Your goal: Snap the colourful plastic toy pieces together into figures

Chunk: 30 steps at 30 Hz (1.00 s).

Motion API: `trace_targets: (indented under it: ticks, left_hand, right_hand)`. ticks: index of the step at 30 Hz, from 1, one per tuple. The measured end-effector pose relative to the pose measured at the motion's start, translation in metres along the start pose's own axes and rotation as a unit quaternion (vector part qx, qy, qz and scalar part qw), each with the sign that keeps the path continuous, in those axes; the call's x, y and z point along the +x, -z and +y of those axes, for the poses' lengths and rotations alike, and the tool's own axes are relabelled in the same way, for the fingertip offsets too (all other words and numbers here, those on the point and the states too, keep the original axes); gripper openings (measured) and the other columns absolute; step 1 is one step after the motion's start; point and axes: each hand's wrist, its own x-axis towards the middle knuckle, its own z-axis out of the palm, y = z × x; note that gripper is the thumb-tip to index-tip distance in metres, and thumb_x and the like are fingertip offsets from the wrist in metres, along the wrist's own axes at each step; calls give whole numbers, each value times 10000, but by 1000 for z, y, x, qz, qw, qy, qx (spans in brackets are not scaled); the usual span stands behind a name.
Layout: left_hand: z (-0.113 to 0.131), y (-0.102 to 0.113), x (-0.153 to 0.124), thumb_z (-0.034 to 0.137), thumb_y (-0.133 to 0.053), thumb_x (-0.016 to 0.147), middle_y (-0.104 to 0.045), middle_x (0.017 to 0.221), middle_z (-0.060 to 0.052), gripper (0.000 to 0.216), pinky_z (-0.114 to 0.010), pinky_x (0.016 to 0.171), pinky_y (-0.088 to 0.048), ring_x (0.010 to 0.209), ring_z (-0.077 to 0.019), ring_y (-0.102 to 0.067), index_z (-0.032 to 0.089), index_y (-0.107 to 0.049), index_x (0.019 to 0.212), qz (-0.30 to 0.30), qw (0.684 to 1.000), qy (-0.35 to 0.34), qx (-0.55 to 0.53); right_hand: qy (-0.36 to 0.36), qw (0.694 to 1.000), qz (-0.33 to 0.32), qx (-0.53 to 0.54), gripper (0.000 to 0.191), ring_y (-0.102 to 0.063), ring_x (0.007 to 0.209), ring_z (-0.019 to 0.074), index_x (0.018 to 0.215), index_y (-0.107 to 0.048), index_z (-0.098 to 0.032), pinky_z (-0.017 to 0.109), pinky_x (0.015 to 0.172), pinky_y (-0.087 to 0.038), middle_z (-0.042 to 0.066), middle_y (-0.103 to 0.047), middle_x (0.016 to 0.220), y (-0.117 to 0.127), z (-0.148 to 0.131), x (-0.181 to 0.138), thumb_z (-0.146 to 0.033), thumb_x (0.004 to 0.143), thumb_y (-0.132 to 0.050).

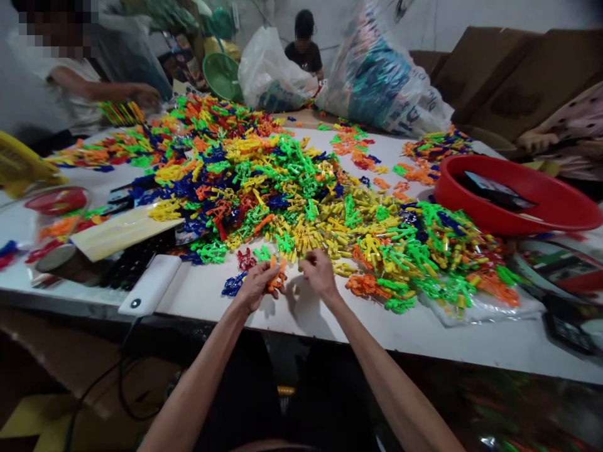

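My left hand [255, 285] is closed on a small orange plastic figure [277, 276] just above the white tabletop. Close to its right, my right hand [320, 271] is pinched, and whatever lies between its fingertips is too small to make out. Directly beyond both hands spreads a big heap of small plastic pieces [301, 169] in green, yellow, blue, orange and red. Yellow pieces [325, 242] lie nearest my right fingers. Beside my left hand are a blue bunch [233, 284] and a red bunch [245, 259].
A white power bank-like box [151, 285] with a cable sits left. At right stand a red basin [556, 207] and a black device [568, 329]. Large plastic bags [377, 75] stand at the back. Other people sit around the table [198, 301]; one person's hand [146, 94] is at far left.
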Motion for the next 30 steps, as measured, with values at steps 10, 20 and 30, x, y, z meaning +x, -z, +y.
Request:
trace_targets:
  ticks: [10,20,30]
  left_hand:
    - [-15,-32,-13,397,-731,643,-618,594,-17,325,-172,374,-353,430,-82,-539,131,-564,726,-104,993,47,-19]
    - [-14,-34,-28,380,-706,685,-620,626,-24,297,-167,360,-311,418,-72,-522,130,-557,747,-158,984,71,-51]
    - [-24,-30,-26,414,-711,663,-584,586,15,339,-141,329,-275,392,-56,-505,133,-542,749,-128,990,66,-2]
  right_hand:
    - [-176,898,-69,397,298,-508,457,80,782,-497,-201,206,443,-388,-66,-573,588,41,-3,-34,-191,544,-675]
    - [-210,851,-123,465,225,-451,415,58,648,-459,-193,190,439,-378,-103,-450,463,43,0,-40,-142,540,-650]
    - [-182,884,-153,402,190,-465,410,51,673,-582,-158,177,431,-375,-61,-542,495,47,10,-41,-211,563,-727]
